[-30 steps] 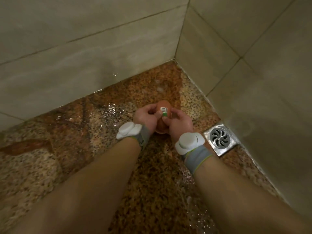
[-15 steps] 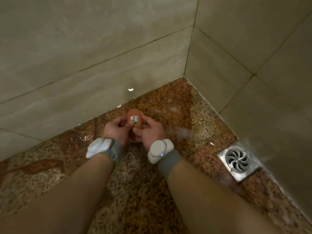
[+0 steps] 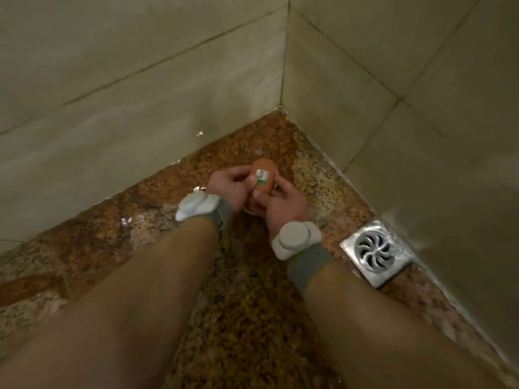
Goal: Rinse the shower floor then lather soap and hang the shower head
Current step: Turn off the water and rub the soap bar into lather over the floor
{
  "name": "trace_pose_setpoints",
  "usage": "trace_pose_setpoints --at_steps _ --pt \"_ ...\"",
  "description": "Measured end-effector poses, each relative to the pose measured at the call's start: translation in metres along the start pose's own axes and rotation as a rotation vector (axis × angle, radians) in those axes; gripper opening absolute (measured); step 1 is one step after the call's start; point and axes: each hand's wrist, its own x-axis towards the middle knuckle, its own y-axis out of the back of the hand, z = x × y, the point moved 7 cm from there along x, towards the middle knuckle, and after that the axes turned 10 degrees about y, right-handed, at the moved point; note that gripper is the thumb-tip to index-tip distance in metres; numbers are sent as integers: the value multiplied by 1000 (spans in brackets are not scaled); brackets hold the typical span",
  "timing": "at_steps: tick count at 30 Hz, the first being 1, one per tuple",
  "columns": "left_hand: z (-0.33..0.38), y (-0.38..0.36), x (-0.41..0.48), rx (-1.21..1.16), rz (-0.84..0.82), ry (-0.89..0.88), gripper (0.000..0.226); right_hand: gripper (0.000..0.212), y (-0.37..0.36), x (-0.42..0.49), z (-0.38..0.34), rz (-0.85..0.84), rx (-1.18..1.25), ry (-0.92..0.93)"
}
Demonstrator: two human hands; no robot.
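An orange oval soap (image 3: 262,169) with a white and green barcode sticker is held between both hands, low over the wet speckled shower floor (image 3: 247,318). My left hand (image 3: 229,186) grips its left side, thumb near the sticker. My right hand (image 3: 282,202) curls round its right and lower side, thumb on the front. A pale rim, perhaps a lid or dish, shows under the soap between my palms. The shower head is out of view.
Beige tiled walls (image 3: 140,102) meet in a corner just beyond my hands. A square steel floor drain (image 3: 375,252) sits at the right, against the right wall. Water glints on the floor along the left wall.
The view has swung, so my hands with the soap sit more central and the drain nearer them. Both hands keep their grip on the soap; the thumbs have shifted slightly.
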Motion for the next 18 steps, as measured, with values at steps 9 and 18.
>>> trace_pose_setpoints --at_steps 9,18 --pt "10 -100 -52 89 -156 -50 33 58 110 -20 -20 209 6 40" --pt "-62 7 -111 -17 71 93 29 58 43 -111 7 -57 -252 51"
